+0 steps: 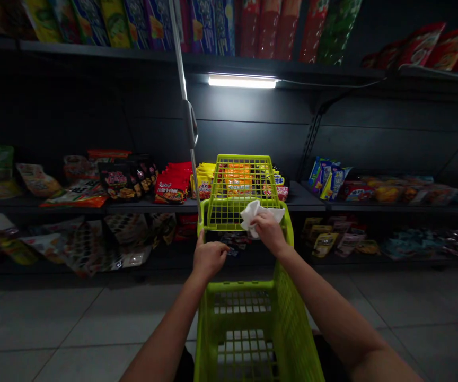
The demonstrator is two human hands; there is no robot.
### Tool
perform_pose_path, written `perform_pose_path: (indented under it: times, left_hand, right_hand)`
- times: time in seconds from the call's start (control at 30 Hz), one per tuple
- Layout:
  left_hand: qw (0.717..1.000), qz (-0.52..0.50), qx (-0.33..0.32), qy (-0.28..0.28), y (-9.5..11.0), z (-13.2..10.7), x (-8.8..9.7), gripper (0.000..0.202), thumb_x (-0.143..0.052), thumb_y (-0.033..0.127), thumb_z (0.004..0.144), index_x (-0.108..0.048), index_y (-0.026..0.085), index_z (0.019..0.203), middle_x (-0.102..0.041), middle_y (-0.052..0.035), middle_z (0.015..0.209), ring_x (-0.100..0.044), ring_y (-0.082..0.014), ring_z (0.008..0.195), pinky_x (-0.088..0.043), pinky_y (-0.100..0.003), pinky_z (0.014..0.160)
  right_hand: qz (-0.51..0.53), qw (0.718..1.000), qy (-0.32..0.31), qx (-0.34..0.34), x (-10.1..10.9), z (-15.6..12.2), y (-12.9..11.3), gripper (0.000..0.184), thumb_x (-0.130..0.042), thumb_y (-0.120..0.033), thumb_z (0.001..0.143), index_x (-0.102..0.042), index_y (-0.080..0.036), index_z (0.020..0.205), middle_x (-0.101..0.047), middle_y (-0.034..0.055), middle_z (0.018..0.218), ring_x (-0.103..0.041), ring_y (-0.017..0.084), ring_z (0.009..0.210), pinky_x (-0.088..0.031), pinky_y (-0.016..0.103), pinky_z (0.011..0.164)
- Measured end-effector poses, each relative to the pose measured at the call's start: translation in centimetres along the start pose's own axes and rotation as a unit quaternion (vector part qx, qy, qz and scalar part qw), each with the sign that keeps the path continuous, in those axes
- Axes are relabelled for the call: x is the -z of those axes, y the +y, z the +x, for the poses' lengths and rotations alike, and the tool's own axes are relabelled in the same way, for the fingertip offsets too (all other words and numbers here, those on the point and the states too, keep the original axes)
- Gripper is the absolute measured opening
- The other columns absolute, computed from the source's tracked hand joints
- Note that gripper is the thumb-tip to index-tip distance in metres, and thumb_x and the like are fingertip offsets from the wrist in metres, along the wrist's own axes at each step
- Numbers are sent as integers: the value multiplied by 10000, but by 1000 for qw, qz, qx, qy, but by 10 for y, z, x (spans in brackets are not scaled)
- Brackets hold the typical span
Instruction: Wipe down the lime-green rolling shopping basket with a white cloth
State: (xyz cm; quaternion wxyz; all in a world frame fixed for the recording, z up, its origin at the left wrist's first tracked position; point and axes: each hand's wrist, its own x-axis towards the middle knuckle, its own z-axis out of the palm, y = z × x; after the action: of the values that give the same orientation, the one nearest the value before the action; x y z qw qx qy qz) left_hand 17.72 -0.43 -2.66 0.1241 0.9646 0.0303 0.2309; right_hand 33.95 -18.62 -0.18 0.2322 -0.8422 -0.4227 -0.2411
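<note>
**inspection note: crumpled white wipe (pixel 266 212) pinched in right grip (pixel 269 234) above lime-green shopping cart (pixel 294 318)**

right grip pressed together, thumb and fingers pinching the wipe near its middle, ends free on either side. material cannot be settled from this view, cloth or paper. it reads as light and soft, with no stiffness in its folds. it will give under any pressure, so the gathered centre is the sound place to hold it; a loose corner offers little purchase. long axis runs roughly side to side across the cart, one end pointing to the person's right, the crumpled end left and slightly down. wipe sits above the far end of the cart, in line with its mesh end wall; contact with the mesh cannot be confirmed.

left grip (pixel 209 258) hangs palm down beside the cart's left rim (pixel 201 225), fingers curled, thumb raised toward it. whether it is closed on the rim cannot be told. cart is open plastic lattice, its long axis running forward from the person toward the shelving.

beyond: a shelf (pixel 310 200) of packaged goods, with red noodle packets (pixel 171 187) and yellow packets (pixel 205 181) in a row, and an orange packet (pixel 238 180) seen through the mesh. a strip light (pixel 241 80) burns under the shelf above. a metal pole (pixel 189 122) rises just beside the cart's left corner. tile floor (pixel 42 323) underfoot.
</note>
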Motion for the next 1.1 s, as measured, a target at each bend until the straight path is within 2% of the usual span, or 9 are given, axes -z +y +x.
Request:
perform_pose_path:
  times: [0.13, 0.23, 0.33, 0.57, 0.7, 0.8, 0.93, 1.03, 1.1]
  left_hand:
    - [999, 50, -1, -12, 6, 3, -4, 295, -524, 301, 917, -814, 320, 868, -808, 0, 840, -729, -228, 798, -115, -526, 1269]
    - [998, 64, -8, -15, 7, 2, -4, 304, -527, 269, 891, -819, 303, 814, -795, -25, 783, -727, -247, 748, -131, -539, 1259]
    - [998, 66, -16, -13, 5, 0, -4, 311, -524, 237, 872, -817, 327, 822, -794, -14, 788, -735, -245, 767, -130, -536, 1259]
    - [997, 71, -16, -14, 5, -4, -5, 306, -510, 283, 909, -807, 334, 855, -806, 13, 839, -738, -202, 774, -100, -511, 1272]
    - [998, 59, -18, -21, 11, -4, -6, 290, -525, 291, 908, -802, 355, 852, -809, 30, 863, -743, -199, 806, -113, -508, 1268]
    - [998, 65, -20, -15, 15, -3, -8, 297, -524, 294, 912, -805, 366, 851, -805, 26, 825, -744, -211, 787, -108, -525, 1265]
    - [996, 89, -26, -17, 16, -3, -7, 296, -541, 252, 885, -808, 336, 789, -788, 0, 739, -746, -240, 745, -84, -543, 1268]
    - [995, 97, -30, -14, 12, -6, -2, 318, -521, 244, 899, -803, 319, 771, -792, -12, 752, -751, -236, 743, -89, -541, 1270]
    - [995, 95, -25, -10, 8, -9, 3, 336, -505, 247, 912, -800, 318, 768, -795, -10, 763, -753, -228, 747, -84, -546, 1270]
  right_hand:
    - [-1, 990, -34, 138, -36, 20, -51, 361, -534, -163, 980, -639, -243, 1316, -630, 80, 1354, -542, 239, 1213, -419, 374, 1047]
    - [-57, 975, -82, 201, -46, 20, -61, 416, -541, -205, 993, -571, -280, 1401, -579, 67, 1436, -510, 270, 1235, -415, 414, 1025]
    - [-84, 975, -85, 185, -32, 6, -40, 358, -562, -219, 990, -617, -289, 1337, -635, 66, 1340, -535, 269, 1163, -426, 407, 981]
    - [-48, 992, -85, 85, 29, -30, 39, 257, -637, -151, 920, -726, -249, 1140, -687, 67, 1157, -583, 253, 1086, -466, 398, 961]
    - [-25, 993, -103, 60, 49, -15, 35, 242, -652, -100, 877, -758, -237, 1045, -709, 53, 1131, -615, 237, 1069, -486, 365, 950]
    - [-37, 997, -46, 58, 32, 17, -7, 300, -604, -137, 929, -723, -257, 1177, -692, 67, 1237, -567, 263, 1197, -423, 413, 1054]
    - [-61, 985, -37, 157, -14, 49, -54, 341, -590, -283, 979, -653, -314, 1313, -503, 35, 1529, -331, 320, 1465, -255, 535, 1185]
    - [-78, 972, -69, 210, -25, 45, -44, 377, -571, -239, 987, -622, -312, 1353, -489, 43, 1542, -371, 281, 1449, -314, 487, 1162]
    - [-99, 971, -75, 206, -11, 30, -18, 348, -574, -198, 979, -659, -298, 1302, -572, 63, 1456, -457, 256, 1371, -371, 437, 1113]
